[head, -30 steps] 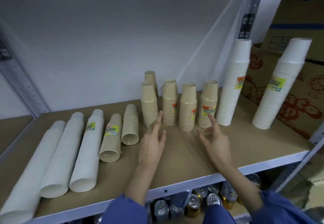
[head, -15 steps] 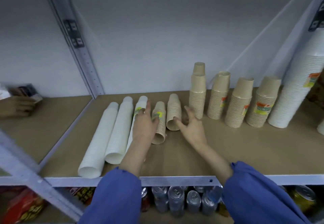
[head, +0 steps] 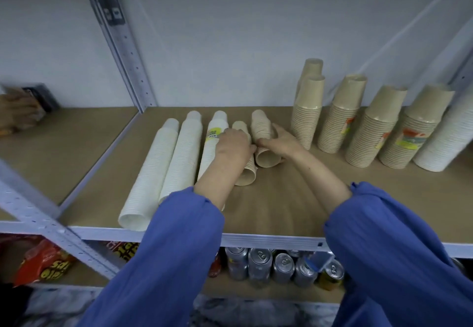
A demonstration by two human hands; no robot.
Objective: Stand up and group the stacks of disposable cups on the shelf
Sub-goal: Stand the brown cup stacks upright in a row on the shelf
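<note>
Two short tan cup stacks lie on their sides mid-shelf. My left hand (head: 234,145) is closed over the left tan stack (head: 246,177). My right hand (head: 280,142) grips the right tan stack (head: 261,125) from its right side. Three long white cup stacks (head: 151,173) lie flat to the left, one with a yellow label (head: 213,132). Several tan stacks (head: 305,119) stand upright at the right, and beside them an upright white stack (head: 446,137) shows at the frame edge.
The brown shelf board (head: 281,198) has a grey metal front edge (head: 268,239). A grey upright post (head: 120,42) rises at the left. Cans (head: 258,262) and a red snack bag (head: 43,262) sit on the shelf below. Another person's hand (head: 18,111) shows far left.
The view swung left. Both hands moved from the upright tan stacks to the two lying tan stacks and closed on them.
</note>
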